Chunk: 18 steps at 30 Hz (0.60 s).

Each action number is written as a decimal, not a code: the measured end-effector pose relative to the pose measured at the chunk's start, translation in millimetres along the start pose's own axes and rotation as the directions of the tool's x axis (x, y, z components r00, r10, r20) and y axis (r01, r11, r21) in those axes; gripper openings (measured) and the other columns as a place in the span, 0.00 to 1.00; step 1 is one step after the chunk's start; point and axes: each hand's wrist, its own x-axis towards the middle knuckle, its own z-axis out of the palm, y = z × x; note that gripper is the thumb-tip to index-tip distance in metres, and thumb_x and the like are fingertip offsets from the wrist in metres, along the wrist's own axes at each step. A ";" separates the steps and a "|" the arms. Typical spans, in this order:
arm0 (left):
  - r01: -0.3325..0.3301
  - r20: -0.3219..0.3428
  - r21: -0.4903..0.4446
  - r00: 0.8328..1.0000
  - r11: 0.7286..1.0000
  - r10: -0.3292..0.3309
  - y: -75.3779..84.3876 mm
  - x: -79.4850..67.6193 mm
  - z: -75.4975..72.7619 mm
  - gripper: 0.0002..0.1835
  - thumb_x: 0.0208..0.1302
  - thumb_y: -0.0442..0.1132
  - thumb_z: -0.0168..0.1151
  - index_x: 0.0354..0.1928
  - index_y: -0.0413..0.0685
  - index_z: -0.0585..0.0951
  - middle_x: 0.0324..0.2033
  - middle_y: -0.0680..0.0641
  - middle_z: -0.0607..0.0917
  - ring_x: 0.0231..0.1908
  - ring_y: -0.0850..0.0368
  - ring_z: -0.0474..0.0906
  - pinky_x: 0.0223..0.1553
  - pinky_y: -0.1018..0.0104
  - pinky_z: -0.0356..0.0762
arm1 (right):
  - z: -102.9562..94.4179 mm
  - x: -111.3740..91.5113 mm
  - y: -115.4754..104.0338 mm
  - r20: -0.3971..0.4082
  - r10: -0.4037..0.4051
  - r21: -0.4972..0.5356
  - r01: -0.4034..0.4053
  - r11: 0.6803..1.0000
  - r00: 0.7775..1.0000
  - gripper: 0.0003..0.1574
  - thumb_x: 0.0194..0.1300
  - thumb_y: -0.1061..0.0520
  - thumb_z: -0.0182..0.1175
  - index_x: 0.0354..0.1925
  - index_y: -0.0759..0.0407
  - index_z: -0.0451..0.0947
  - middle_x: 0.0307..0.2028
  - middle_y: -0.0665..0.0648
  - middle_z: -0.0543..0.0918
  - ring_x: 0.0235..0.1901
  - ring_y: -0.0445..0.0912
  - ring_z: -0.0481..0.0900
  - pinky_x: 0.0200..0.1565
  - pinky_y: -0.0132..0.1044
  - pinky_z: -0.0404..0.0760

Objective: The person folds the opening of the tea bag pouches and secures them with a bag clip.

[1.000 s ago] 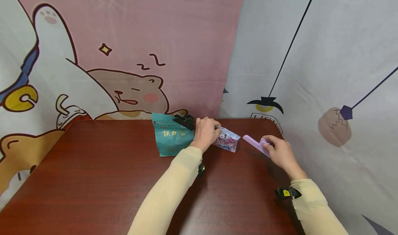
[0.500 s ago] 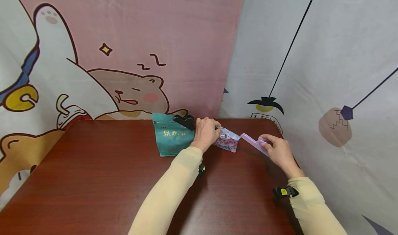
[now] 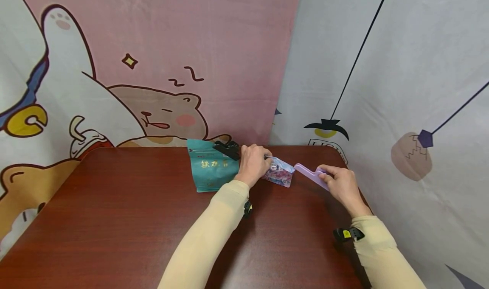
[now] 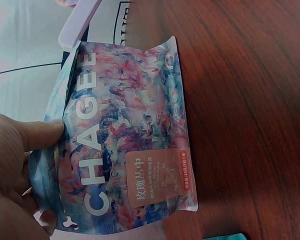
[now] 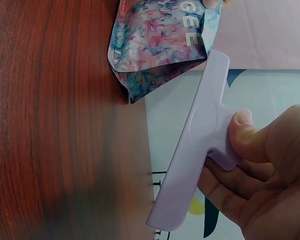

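My left hand [image 3: 252,164] pinches the folded top of a small floral tea pouch [image 4: 115,110] printed CHAGEE, thumb on its front and fingers behind. The pouch rests on the table near its far edge. In my right hand [image 5: 270,165] is a lilac bag sealing clip [image 5: 195,130], held by its short handle between thumb and fingers. One end of the clip's long bar lies at the right end of the pouch's top fold; whether it grips the fold cannot be told.
A teal pouch [image 3: 212,170] with gold lettering stands left of my left hand, with a black clip [image 3: 227,150] on its top. The brown table [image 3: 114,221] ends at a printed cloth backdrop [image 3: 244,68] behind and on the right.
My right hand has moved slightly left with the lilac clip, bringing its end up to the pouch's corner. The left hand and the pouch have stayed put.
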 end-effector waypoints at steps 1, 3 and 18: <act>0.002 0.001 -0.001 1.000 1.000 -0.002 0.0 0.1 0.0 0.10 0.69 0.48 0.69 0.47 0.57 0.93 0.41 0.56 0.92 0.42 0.56 0.80 0.50 0.58 0.66 | 0.2 0.2 0.0 -0.002 -0.001 -0.001 0.001 1.000 1.000 0.11 0.66 0.65 0.68 0.48 0.64 0.88 0.41 0.72 0.88 0.33 0.60 0.81 0.37 0.56 0.84; 0.005 0.003 -0.002 1.000 1.000 -0.005 0.1 0.1 0.1 0.10 0.70 0.48 0.69 0.47 0.57 0.93 0.41 0.56 0.92 0.42 0.56 0.80 0.50 0.58 0.66 | 0.9 0.6 0.2 -0.012 -0.009 -0.007 0.009 1.000 1.000 0.11 0.66 0.65 0.69 0.47 0.64 0.88 0.40 0.71 0.88 0.32 0.60 0.81 0.36 0.54 0.83; -0.001 -0.011 -0.006 1.000 1.000 0.001 -0.3 -0.5 0.3 0.09 0.69 0.48 0.70 0.46 0.57 0.93 0.40 0.56 0.92 0.42 0.56 0.80 0.49 0.59 0.66 | 3.2 0.6 -4.3 -0.039 0.030 0.007 -0.030 1.000 0.999 0.14 0.67 0.63 0.69 0.50 0.65 0.88 0.43 0.72 0.88 0.34 0.63 0.84 0.39 0.61 0.86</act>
